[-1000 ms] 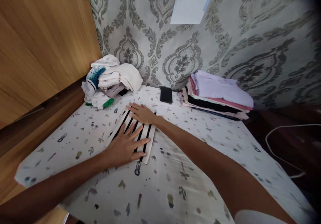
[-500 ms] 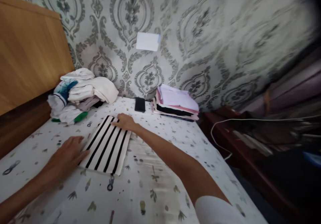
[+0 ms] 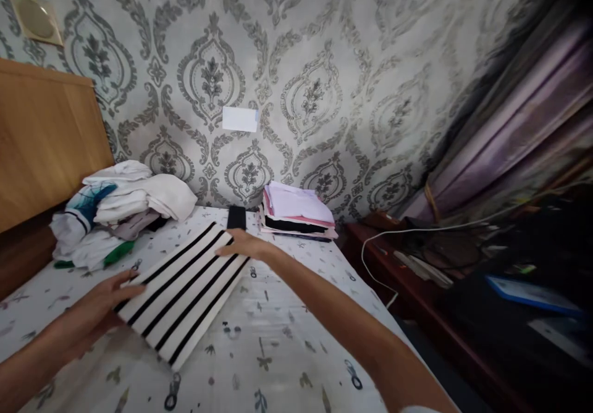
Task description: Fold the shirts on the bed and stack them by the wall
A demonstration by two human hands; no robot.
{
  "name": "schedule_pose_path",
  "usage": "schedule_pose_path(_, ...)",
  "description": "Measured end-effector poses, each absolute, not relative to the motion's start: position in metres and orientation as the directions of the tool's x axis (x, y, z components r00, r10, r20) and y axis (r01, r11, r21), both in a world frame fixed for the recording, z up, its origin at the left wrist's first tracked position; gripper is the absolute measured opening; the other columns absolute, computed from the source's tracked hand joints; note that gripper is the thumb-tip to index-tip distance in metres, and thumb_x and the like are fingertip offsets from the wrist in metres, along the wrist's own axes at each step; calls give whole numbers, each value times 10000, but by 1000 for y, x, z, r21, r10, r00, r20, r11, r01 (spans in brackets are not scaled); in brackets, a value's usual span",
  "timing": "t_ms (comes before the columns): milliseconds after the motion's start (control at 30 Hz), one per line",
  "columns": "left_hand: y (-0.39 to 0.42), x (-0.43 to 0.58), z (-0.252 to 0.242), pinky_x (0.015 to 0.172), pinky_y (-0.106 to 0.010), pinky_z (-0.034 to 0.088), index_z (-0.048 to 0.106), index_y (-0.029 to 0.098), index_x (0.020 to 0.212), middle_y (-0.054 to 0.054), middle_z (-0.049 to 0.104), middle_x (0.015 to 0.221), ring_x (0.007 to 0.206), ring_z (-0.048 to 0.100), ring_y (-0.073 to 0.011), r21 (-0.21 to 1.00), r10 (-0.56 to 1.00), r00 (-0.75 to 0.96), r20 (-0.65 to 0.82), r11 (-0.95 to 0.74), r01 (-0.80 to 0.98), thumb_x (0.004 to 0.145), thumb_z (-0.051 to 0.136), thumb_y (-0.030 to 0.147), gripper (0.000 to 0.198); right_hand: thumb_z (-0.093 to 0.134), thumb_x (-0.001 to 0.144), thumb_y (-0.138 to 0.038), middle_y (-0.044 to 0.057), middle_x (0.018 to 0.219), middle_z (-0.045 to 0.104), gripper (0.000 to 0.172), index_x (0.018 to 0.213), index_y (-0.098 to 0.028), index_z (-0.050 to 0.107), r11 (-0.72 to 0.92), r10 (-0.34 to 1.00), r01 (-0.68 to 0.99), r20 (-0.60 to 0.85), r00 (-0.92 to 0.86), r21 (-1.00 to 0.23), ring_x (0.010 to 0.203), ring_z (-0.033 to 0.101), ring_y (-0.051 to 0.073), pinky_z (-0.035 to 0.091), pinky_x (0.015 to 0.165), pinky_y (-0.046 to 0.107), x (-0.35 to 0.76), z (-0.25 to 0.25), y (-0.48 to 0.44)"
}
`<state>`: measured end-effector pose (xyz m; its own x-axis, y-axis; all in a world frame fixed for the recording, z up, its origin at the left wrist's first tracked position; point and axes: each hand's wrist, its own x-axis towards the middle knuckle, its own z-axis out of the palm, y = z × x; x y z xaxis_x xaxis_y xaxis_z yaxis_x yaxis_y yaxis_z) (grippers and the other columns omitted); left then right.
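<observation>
A folded black-and-white striped cloth (image 3: 183, 296) slants between my two hands above the bed's patterned sheet (image 3: 259, 339); its exact garment kind does not show. My left hand (image 3: 102, 305) grips the near left corner, thumb on top and fingers underneath. At the far right end, my right hand (image 3: 241, 244) pinches the edge with its thumb over the stripes. Just beyond that hand lies a flat black rectangular object (image 3: 236, 218), partly covered by the cloth and hand.
A loose heap of mostly white clothes (image 3: 143, 200) lies at the back left beside a wooden panel (image 3: 46, 135). Against the wall stands a neat stack of folded clothes (image 3: 299, 212), lilac on top. Right of the bed, a white cable (image 3: 365, 258) crosses a dark red surface (image 3: 417, 296).
My left hand has closed on the striped cloth's near corner. The cloth has turned clockwise and appears lifted from the sheet. My view has tilted up and shifted right.
</observation>
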<state>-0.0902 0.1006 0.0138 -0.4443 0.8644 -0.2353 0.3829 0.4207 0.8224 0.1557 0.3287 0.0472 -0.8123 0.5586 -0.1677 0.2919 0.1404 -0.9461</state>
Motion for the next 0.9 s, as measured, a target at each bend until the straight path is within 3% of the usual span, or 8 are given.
schedule_pose_path(67,122,-60,36,829,-455,571,641,301,1218,4,781,1110,1106,687,-317,960,918,-297,-263,281,18,823,570,662,540,908,578,-360,51,936,785,455,956,-176,735,1,684,213,-155,-713,-977,885,732,234,594,856,386,192,59,333)
schedule_pose_path(133,147,-27,44,822,-450,587,694,223,1092,-76,785,1062,1044,703,-326,946,951,-148,-272,237,-221,718,761,545,498,902,594,-341,65,884,787,413,927,-163,733,-82,778,126,-143,-611,-989,807,737,221,602,835,390,228,68,337)
schedule_pose_path(233,183,14,37,743,-403,614,667,177,895,-96,772,925,815,725,-252,892,958,-69,-278,231,-390,626,878,317,370,885,623,-309,75,820,785,356,904,-158,727,-158,835,81,-177,-521,-984,732,736,218,612,777,397,278,75,342)
schedule_pose_path(300,205,35,33,662,-350,612,638,184,878,-62,755,873,700,701,-195,885,966,-72,-249,196,-423,652,866,263,330,875,632,-296,66,785,780,327,889,-163,721,-177,866,56,-183,-465,-983,705,732,219,611,757,400,311,76,343)
schedule_pose_path(433,262,68,56,572,-281,583,643,187,1007,-53,744,908,691,692,-171,946,993,-67,-102,76,-315,754,773,252,292,850,648,-292,57,795,778,312,900,-172,711,-80,936,17,-81,-342,-997,709,723,206,594,758,365,359,83,355)
schedule_pose_path(667,411,113,142,567,-216,532,656,162,1041,-42,720,830,687,664,-138,991,970,-208,127,-134,-21,839,652,204,205,714,740,-267,19,765,746,185,908,-196,680,141,990,157,142,-4,-977,719,678,184,567,730,333,383,128,459)
schedule_pose_path(767,469,122,148,626,-252,550,666,146,1085,-67,727,884,752,679,-160,986,957,-242,159,-142,88,897,614,205,203,656,776,-250,24,835,748,181,947,-199,680,163,977,260,192,92,-952,809,676,191,557,789,337,380,130,510)
schedule_pose_path(900,520,124,110,817,-388,583,630,146,1190,-95,677,1137,962,674,-211,957,938,-304,164,-76,280,947,632,324,301,663,739,-172,71,949,747,210,947,-180,695,122,957,450,225,182,-885,1009,665,248,502,933,367,372,96,555)
